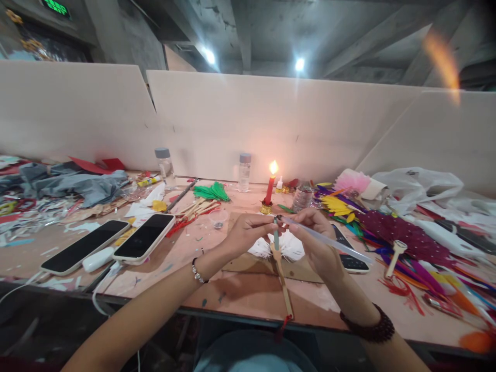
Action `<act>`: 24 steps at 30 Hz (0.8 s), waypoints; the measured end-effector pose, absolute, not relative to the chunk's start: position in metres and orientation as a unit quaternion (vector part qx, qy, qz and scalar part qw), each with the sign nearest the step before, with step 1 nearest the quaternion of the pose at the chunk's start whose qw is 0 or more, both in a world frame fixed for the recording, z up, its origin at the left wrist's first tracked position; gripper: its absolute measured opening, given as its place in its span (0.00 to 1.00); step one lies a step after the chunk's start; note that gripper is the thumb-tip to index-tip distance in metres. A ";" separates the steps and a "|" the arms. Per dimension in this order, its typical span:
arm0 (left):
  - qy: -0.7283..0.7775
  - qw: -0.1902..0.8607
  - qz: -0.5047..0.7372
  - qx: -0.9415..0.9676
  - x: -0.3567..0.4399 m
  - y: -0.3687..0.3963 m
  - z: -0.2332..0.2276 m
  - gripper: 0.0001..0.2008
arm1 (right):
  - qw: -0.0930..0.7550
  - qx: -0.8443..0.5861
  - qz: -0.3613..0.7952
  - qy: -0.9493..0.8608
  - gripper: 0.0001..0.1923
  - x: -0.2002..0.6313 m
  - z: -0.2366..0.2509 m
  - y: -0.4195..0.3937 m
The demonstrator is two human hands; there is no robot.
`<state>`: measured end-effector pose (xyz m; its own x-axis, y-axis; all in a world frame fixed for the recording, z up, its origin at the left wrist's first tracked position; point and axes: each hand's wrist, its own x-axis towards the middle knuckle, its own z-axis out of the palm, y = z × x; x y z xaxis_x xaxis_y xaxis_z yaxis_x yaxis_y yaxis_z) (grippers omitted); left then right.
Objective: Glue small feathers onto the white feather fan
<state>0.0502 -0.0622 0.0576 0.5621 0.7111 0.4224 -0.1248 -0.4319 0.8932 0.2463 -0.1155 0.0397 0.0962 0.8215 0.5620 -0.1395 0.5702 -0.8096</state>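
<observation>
My left hand (251, 230) is pinched on a thin grey-green strip (276, 235) that points down. In my right hand (315, 240) is a long translucent stick that looks like a glue stick (333, 241); its tip meets a small dark piece at my left fingertips. Just below both hands lies a fan with white feathers (293, 247) and a wooden handle (284, 289) with a red tassel, resting on brown cardboard (256, 264). Beyond my fingers a lit red candle (270, 188) stands in a gold holder (266, 207).
Two phones (145, 236) with cables lie on the left, near paper scraps. Green feathers (212, 191), wooden sticks and a clear bottle (244, 173) are behind. To the right are a dark phone (354, 262), a maroon fan (403, 232), coloured feathers and plastic bags (418, 188).
</observation>
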 end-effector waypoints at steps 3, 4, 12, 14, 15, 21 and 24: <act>0.207 0.486 0.424 0.736 0.050 -0.062 0.057 0.18 | 0.678 -0.301 0.347 -0.574 0.12 0.246 0.039 -0.116; 0.209 0.484 0.423 0.737 0.050 -0.062 0.057 0.18 | 0.677 -0.302 0.346 -0.575 0.12 0.246 0.039 -0.115; 0.212 0.478 0.418 0.743 0.049 -0.062 0.057 0.18 | 0.673 -0.309 0.335 -0.582 0.12 0.247 0.037 -0.113; 0.212 0.478 0.419 0.743 0.049 -0.063 0.059 0.18 | 0.674 -0.307 0.332 -0.584 0.12 0.246 0.038 -0.113; 0.212 0.476 0.419 0.743 0.049 -0.064 0.059 0.18 | 0.674 -0.306 0.331 -0.585 0.12 0.246 0.038 -0.113; 0.200 0.489 0.412 0.742 0.050 -0.066 0.063 0.15 | 0.679 -0.305 0.325 -0.584 0.12 0.245 0.039 -0.114; 0.198 0.493 0.410 0.741 0.050 -0.066 0.062 0.15 | 0.681 -0.303 0.323 -0.584 0.11 0.244 0.039 -0.114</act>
<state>0.0502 -0.0660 0.0622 0.5849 0.6975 0.4140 -0.1113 -0.4366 0.8928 0.2443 -0.1140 0.0392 0.1098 0.7934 0.5987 -0.0863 0.6076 -0.7895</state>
